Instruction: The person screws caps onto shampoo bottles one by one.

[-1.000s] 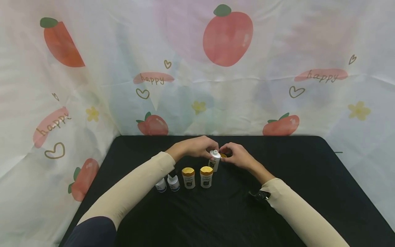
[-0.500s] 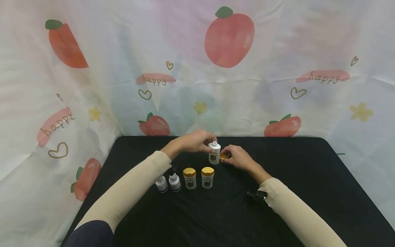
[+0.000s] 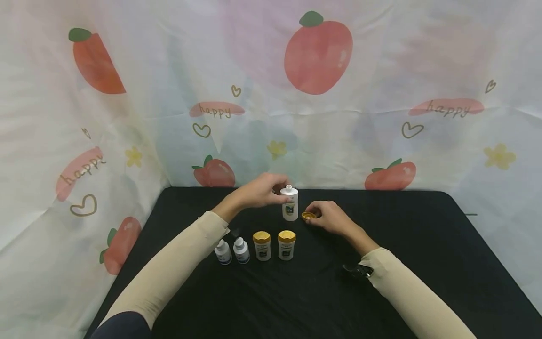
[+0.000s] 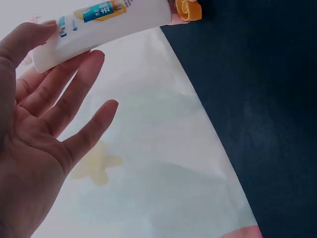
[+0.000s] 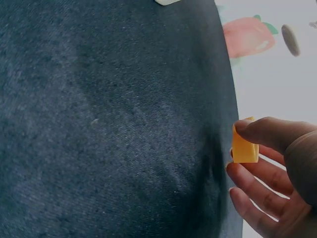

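My left hand [image 3: 261, 190] holds a white bottle [image 3: 290, 207] upright, raised over the back of the table. Its narrow neck is bare, and a label shows on its front. In the left wrist view the thumb and fingers grip one end of the bottle [image 4: 109, 29], the little finger free. To the right, my right hand [image 3: 332, 216] pinches a yellow-orange cap [image 3: 309, 216] apart from the bottle. In the right wrist view the thumb presses the cap [image 5: 244, 144] against the fingers.
In front of the hands stand two white bottles with yellow caps, a left one [image 3: 262, 247] and a right one [image 3: 286, 246]. Further left are two small white bottles [image 3: 223, 253] [image 3: 242, 251]. A black cloth [image 3: 271, 296] covers the table; a printed curtain [image 3: 254, 47] hangs behind.
The left hand has lifted the white bottle and carried it slightly left, away from the cap. The right hand, keeping its pinch on the cap, has barely moved.
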A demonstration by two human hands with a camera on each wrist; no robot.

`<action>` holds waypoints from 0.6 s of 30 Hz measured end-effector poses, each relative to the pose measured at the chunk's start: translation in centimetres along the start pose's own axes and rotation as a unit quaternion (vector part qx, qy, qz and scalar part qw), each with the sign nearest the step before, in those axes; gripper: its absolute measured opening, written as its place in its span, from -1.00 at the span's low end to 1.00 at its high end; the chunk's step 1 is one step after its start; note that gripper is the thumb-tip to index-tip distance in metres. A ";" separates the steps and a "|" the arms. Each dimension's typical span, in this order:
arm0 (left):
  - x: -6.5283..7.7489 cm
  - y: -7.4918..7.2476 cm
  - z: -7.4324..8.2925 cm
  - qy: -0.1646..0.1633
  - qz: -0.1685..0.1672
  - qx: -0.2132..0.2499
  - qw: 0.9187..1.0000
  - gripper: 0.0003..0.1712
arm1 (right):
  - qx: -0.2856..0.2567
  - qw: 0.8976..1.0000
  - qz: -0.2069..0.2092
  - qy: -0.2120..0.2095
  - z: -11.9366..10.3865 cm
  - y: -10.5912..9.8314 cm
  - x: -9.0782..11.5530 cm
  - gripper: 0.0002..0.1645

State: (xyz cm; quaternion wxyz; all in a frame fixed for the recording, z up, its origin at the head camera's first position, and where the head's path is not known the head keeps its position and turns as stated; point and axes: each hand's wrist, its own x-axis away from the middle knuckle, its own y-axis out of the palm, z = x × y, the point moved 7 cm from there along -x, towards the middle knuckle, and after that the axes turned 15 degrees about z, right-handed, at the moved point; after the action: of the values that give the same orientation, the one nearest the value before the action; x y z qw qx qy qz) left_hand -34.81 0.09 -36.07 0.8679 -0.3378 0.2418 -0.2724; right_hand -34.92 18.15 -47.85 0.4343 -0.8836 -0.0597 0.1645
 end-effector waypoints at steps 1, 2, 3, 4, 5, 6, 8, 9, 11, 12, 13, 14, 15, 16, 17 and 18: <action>0.1 -0.2 -0.1 -0.005 0.007 0.003 1.000 -0.78 | -0.003 1.000 0.000 -0.001 0.0 0.0 0.0 -0.73; 0.3 -0.4 -0.2 -0.009 0.014 0.007 1.000 -0.78 | -0.007 1.000 0.001 -0.001 -0.1 -0.1 0.0 -0.73; 0.4 -0.6 -0.2 -0.012 0.021 0.008 1.000 -0.78 | -0.012 1.000 0.001 -0.003 -0.2 -0.2 0.1 -0.74; 0.5 -0.8 -0.3 -0.015 0.028 0.010 0.999 -0.79 | -0.017 1.000 0.001 -0.003 -0.3 -0.3 0.1 -0.74; 0.7 -1.0 -0.3 -0.017 0.035 0.010 0.999 -0.79 | -0.022 1.000 0.001 -0.004 -0.4 -0.3 0.2 -0.74; 0.8 -1.1 -0.3 -0.018 0.041 0.012 0.999 -0.79 | -0.027 1.000 0.000 -0.005 -0.5 -0.4 0.2 -0.74; 1.0 -1.4 -0.3 -0.019 0.051 0.017 0.998 -0.78 | -0.036 0.999 0.000 -0.007 -0.6 -0.5 0.2 -0.74; 1.1 -1.5 -0.3 -0.018 0.056 0.019 0.998 -0.78 | -0.040 0.999 0.000 -0.008 -0.7 -0.5 0.2 -0.74; 1.3 -1.8 -0.3 -0.019 0.066 0.027 0.997 -0.76 | -0.048 0.999 0.002 -0.008 -0.8 -0.7 0.1 -0.75; 1.4 -1.9 -0.3 -0.019 0.072 0.029 0.997 -0.76 | -0.052 0.999 0.003 -0.008 -0.9 -0.8 0.1 -0.75; 1.5 -2.0 -0.3 -0.019 0.079 0.033 0.996 -0.75 | -0.059 0.998 0.004 -0.007 -0.9 -0.9 0.1 -0.75; 1.6 -2.1 -0.3 -0.020 0.086 0.036 0.995 -0.74 | -0.065 0.998 0.005 -0.007 -1.0 -1.0 0.1 -0.75; 1.7 -2.2 -0.3 -0.021 0.094 0.039 0.995 -0.74 | -0.072 0.997 0.007 -0.007 -1.1 -1.1 0.1 -0.75; 1.8 -2.3 -0.3 -0.024 0.101 0.041 0.994 -0.73 | -0.079 0.997 0.009 -0.005 -1.2 -1.3 0.1 -0.75; 1.9 -2.5 -0.3 -0.026 0.109 0.043 0.993 -0.73 | -0.088 0.996 0.011 -0.003 -1.3 -1.4 0.2 -0.74; 2.0 -2.6 -0.3 -0.028 0.115 0.046 0.992 -0.73 | -0.095 0.995 0.014 -0.004 -1.3 -1.5 0.2 -0.74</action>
State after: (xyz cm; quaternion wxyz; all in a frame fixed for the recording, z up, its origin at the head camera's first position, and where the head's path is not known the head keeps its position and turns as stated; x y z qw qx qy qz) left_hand -34.31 -2.91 -34.87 0.9147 -0.2746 0.2416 -0.1716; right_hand -34.26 18.12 -45.99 0.3461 -0.9209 -0.0645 0.1675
